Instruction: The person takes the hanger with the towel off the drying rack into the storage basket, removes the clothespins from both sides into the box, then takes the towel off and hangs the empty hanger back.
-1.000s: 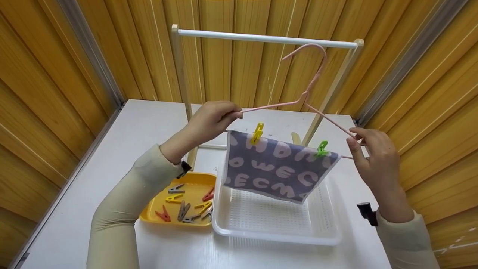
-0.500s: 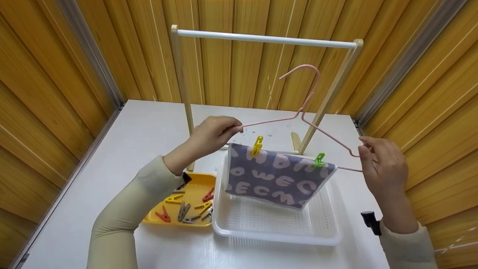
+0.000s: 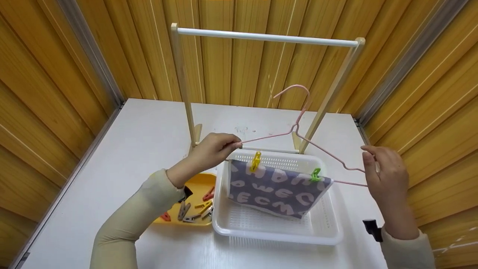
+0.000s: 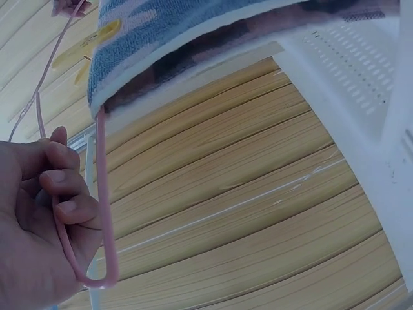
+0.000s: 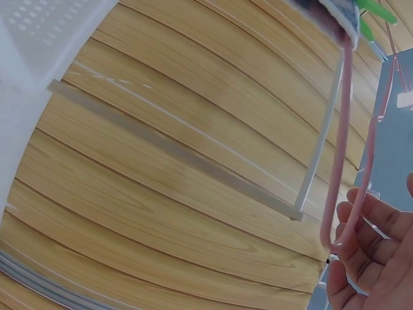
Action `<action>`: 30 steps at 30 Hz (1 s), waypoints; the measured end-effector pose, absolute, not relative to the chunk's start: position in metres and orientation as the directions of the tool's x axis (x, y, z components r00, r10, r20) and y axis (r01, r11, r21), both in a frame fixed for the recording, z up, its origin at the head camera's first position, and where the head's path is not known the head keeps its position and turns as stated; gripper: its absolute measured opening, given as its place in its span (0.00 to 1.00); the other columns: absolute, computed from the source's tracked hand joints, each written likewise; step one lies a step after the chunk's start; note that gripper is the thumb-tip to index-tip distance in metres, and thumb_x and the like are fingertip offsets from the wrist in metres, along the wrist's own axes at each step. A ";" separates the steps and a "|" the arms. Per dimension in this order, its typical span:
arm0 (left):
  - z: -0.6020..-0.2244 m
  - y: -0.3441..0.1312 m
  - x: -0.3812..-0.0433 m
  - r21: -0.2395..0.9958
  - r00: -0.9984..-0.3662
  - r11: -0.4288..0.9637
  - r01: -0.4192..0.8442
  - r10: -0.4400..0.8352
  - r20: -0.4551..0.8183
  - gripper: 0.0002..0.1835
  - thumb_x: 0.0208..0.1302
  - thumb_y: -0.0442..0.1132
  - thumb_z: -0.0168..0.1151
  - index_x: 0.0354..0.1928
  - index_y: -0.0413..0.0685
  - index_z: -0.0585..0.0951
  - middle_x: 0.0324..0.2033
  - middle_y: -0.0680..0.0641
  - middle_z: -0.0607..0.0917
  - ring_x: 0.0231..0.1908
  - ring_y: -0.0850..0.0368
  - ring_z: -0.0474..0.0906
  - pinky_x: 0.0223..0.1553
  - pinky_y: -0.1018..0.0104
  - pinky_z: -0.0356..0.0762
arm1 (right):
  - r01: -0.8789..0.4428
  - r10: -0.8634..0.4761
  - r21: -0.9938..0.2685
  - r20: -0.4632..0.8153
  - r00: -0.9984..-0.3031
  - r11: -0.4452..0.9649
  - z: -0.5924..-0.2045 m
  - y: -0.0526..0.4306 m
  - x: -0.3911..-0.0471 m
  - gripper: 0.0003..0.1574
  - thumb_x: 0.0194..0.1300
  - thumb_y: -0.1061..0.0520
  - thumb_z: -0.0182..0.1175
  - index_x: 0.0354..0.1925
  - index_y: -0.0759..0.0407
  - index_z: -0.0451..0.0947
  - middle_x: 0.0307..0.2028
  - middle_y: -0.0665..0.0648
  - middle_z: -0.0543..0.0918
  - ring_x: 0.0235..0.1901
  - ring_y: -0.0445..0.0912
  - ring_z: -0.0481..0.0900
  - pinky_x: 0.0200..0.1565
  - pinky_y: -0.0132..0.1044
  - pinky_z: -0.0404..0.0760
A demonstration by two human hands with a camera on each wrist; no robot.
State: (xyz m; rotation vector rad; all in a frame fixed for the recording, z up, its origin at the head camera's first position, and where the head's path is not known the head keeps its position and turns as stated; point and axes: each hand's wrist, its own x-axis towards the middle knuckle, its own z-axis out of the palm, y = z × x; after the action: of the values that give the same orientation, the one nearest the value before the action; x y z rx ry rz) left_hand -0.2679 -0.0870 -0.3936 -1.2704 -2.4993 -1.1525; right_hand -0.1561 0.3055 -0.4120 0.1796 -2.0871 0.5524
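A pink wire clothes hanger (image 3: 319, 149) is held up in front of me. Over its lower bar hangs a purple-grey cloth (image 3: 274, 190) with pale letters, fastened by a yellow clothespin (image 3: 255, 161) and a green clothespin (image 3: 316, 174). My left hand (image 3: 218, 147) grips the hanger's left shoulder, and the left wrist view has its fingers curled round the wire. At the right end of the hanger, my right hand (image 3: 388, 172) curves its fingers loosely round the bend. In the right wrist view the thumb stands away from the wire.
Below the cloth stands a white perforated basket (image 3: 276, 239). Left of it is a yellow tray (image 3: 198, 183) with several clothespins, partly hidden by the left arm. Behind stands a drying rack (image 3: 267, 36) with a white top bar. Wood-patterned walls (image 3: 216, 67) enclose the white table (image 3: 74, 209).
Both hands have lowered the hanger and cloth towards the basket, and the hook now sits well below the rack bar. My right hand has shifted outward to the hanger's end.
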 end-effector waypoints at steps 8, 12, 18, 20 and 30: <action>-0.412 -0.087 -0.265 0.626 -0.680 0.380 0.681 0.646 0.347 0.12 0.75 0.37 0.58 0.43 0.35 0.86 0.32 0.40 0.86 0.28 0.61 0.68 0.33 0.72 0.67 | -0.322 0.080 -0.317 0.812 -0.579 0.892 -0.425 0.304 -0.155 0.25 0.78 0.49 0.54 0.42 0.70 0.85 0.35 0.70 0.86 0.32 0.52 0.72 0.39 0.29 0.67; -0.421 -0.088 -0.264 0.643 -0.687 0.381 0.664 0.650 0.324 0.12 0.75 0.37 0.58 0.43 0.35 0.86 0.31 0.40 0.87 0.27 0.61 0.67 0.33 0.72 0.67 | -0.331 0.071 -0.311 0.815 -0.576 0.891 -0.428 0.305 -0.156 0.26 0.79 0.49 0.53 0.41 0.71 0.85 0.34 0.70 0.86 0.31 0.53 0.72 0.38 0.29 0.67; -0.435 -0.086 -0.263 0.638 -0.665 0.362 0.680 0.671 0.328 0.12 0.76 0.37 0.57 0.42 0.35 0.86 0.31 0.39 0.87 0.25 0.64 0.64 0.31 0.72 0.65 | -0.326 0.061 -0.314 0.796 -0.602 0.892 -0.430 0.304 -0.155 0.25 0.79 0.49 0.54 0.41 0.70 0.85 0.33 0.68 0.85 0.32 0.52 0.73 0.37 0.26 0.67; -0.439 -0.084 -0.263 0.638 -0.666 0.366 0.678 0.674 0.321 0.13 0.76 0.37 0.56 0.42 0.35 0.86 0.31 0.39 0.87 0.25 0.65 0.64 0.31 0.72 0.65 | -0.331 0.050 -0.319 0.783 -0.620 0.888 -0.431 0.303 -0.154 0.23 0.78 0.51 0.54 0.41 0.70 0.84 0.33 0.68 0.85 0.32 0.53 0.73 0.38 0.27 0.67; -0.458 -0.077 -0.266 0.659 -0.692 0.400 0.637 0.674 0.259 0.13 0.77 0.37 0.55 0.39 0.35 0.85 0.34 0.39 0.89 0.29 0.61 0.70 0.35 0.70 0.71 | -0.285 0.003 -0.307 0.685 -0.728 0.908 -0.441 0.297 -0.158 0.17 0.75 0.55 0.58 0.43 0.68 0.85 0.36 0.65 0.88 0.35 0.60 0.80 0.38 0.43 0.75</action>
State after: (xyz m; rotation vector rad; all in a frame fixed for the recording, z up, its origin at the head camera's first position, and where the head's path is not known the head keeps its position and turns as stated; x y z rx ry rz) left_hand -0.2660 -0.0772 -0.4582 -1.2500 -2.6686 -1.2214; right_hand -0.1578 0.2973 -0.4411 0.2006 -2.3399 0.5151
